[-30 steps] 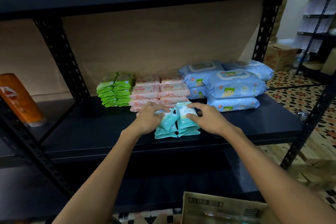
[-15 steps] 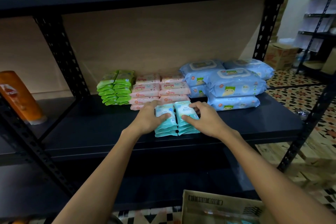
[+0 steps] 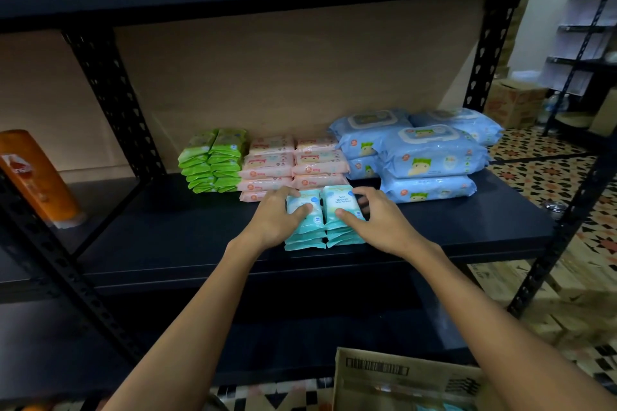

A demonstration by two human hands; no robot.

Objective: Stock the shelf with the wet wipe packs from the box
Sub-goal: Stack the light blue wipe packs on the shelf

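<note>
Presently, hold: the left hand (image 3: 278,215) and right hand (image 3: 374,217) flank two teal pack stacks (image 3: 322,220), fingers curled round the outer sides, thumbs pressing the tops.
Place: on the shelf (image 3: 167,237), near its front edge, just before the pink packs (image 3: 290,165).
Slip risk: the slick packs could slide off forward if released unevenly.
Knock risk: pushing back too hard could shove the pink rows.
Supply: the box (image 3: 404,377) sits below.
</note>
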